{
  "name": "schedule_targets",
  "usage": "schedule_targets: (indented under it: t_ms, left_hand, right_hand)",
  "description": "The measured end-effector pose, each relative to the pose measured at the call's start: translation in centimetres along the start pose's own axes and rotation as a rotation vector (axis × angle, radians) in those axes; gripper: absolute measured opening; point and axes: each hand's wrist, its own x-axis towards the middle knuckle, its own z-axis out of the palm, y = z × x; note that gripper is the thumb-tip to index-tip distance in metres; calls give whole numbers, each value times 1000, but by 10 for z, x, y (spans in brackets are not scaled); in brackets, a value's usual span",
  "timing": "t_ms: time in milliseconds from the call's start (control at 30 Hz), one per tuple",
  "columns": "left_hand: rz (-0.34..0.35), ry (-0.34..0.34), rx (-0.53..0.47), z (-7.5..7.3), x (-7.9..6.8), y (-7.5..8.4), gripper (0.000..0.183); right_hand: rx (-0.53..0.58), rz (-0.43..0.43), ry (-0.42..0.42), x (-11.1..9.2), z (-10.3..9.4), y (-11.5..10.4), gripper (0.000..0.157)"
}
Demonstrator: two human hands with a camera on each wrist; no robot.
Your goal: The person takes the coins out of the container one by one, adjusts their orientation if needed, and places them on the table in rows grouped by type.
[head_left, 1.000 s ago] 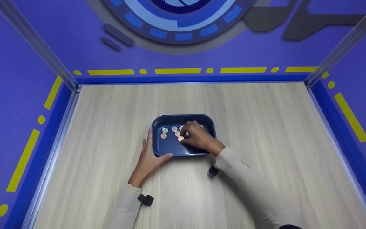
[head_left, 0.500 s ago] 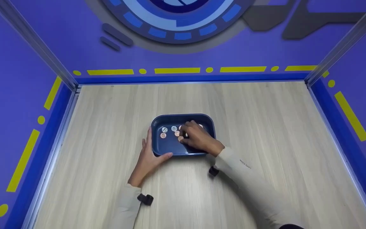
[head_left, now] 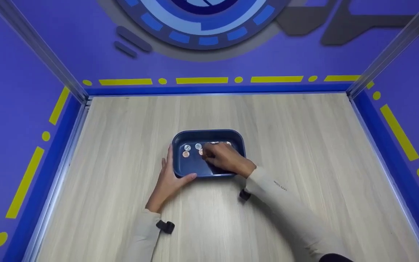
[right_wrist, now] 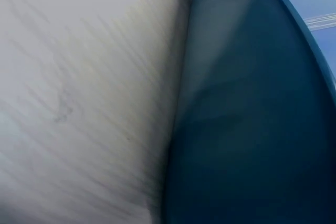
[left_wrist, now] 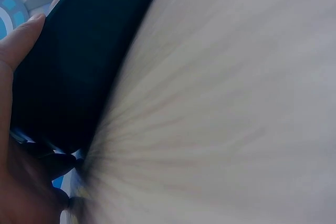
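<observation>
It looks like a small booth, with flat purple-blue walls, yellow stripes and dots, straight silver metal posts, and a pale wooden worktop.

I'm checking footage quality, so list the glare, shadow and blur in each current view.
Head: pale glare inside the tray near its front edge, right hand slightly blurred. Left wrist: tray nearly black, table soft and streaky. Right wrist: shadow cuts diagonally across the tray's side.

Coins in tray, tray on table
</observation>
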Motion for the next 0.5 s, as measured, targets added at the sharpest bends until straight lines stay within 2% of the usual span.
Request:
schedule_targets:
  t_ms: [200, 500]
  left_hand:
    - [16, 1, 5, -1, 2, -2, 138]
    - [3, -4, 0, -1, 1, -2, 138]
  right_hand:
    - [58, 10, 36, -2, -3, -2, 7]
    - [81, -16, 166, -11, -12, -10, 7]
